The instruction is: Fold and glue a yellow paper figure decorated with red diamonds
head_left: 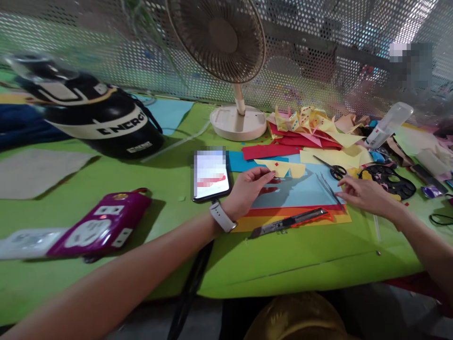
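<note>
My left hand (pixel 250 185), with a white watch on its wrist, pinches a cut strip of yellow paper (pixel 295 170) between thumb and fingers. A small red diamond (pixel 276 164) shows on the strip, which is held above light blue paper (pixel 271 200). Just right of a pair of tweezers (pixel 329 189) is my right hand (pixel 366 194), its thumb and index finger apart. The thumb tip is close to the tweezers; whether it touches them I cannot tell. Black-handled scissors (pixel 338 172) lie behind that hand. A utility knife (pixel 290 222) rests across the front of the stacked papers.
Left of the papers lie a lit phone (pixel 211 174) and a purple power strip (pixel 102 222). A large black jug (pixel 102 123) and a fan (pixel 238 123) stand behind. At the back right are paper scraps (pixel 311 120), a glue bottle (pixel 388 126) and a black palette (pixel 405 186).
</note>
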The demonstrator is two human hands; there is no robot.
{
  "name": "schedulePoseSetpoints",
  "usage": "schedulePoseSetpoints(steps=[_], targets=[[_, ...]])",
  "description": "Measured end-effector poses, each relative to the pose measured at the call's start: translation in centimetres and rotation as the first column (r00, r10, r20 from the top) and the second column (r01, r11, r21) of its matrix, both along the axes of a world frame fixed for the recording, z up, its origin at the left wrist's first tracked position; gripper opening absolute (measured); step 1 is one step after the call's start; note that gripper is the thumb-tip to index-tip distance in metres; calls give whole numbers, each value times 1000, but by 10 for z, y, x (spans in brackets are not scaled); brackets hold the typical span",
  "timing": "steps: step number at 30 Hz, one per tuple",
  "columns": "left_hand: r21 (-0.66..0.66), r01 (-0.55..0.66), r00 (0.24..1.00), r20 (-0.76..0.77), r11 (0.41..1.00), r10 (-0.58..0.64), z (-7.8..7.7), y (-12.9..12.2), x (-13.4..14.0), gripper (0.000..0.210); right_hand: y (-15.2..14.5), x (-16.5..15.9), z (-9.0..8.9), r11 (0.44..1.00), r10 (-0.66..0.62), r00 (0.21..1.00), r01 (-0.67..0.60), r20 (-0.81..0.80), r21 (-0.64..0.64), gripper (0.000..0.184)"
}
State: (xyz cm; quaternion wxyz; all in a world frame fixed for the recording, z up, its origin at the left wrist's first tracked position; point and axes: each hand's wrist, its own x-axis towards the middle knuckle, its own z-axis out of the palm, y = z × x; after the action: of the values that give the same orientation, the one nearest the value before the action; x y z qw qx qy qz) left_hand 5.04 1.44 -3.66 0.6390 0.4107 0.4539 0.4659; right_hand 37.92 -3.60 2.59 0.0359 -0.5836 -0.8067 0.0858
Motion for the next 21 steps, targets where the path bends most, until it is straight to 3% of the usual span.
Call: schedulePoseSetpoints(steps=[3,6,9,11,13,15,18,19,21], targets=[[6,3,1000,-6,1000,-2,-1,0,0,35,11,-31,-20,997,54,998,-53,23,-49,32],[7,11,1000,2,1000,-11,-2,0,0,36,22,-35,-31,990,125,992,-123,25,-70,39],[4,16,1000,4,1000,-16,-2,0,0,37,29,-28,-30,975,191,976,-201,-101,-98,38],[5,18,1000,2,1000,-18,-1,-1,-1,37,33,-23,-26,972,128,955,-175,-268,-156,30],[7,31,999,12,1000,-31,0,-1,-1,37,37,-20,-22,965,-23,871,-108,-491,-238,28],[11,40,999,25,999,-41,0,-2,-1,37,41,-19,-18,952,-152,701,-84,-697,-293,28],[20,49,999,23,999,-49,-1,-3,-1,35,47,-27,-15,957,-201,473,-90,-858,-274,27],[23,51,998,21,998,-52,-1,-3,-1,34,48,-31,-15,960,-202,445,-87,-873,-266,27],[24,52,998,24,998,-53,-2,-3,-1,32,50,-40,-16,956,-206,465,-94,-861,-279,27]])
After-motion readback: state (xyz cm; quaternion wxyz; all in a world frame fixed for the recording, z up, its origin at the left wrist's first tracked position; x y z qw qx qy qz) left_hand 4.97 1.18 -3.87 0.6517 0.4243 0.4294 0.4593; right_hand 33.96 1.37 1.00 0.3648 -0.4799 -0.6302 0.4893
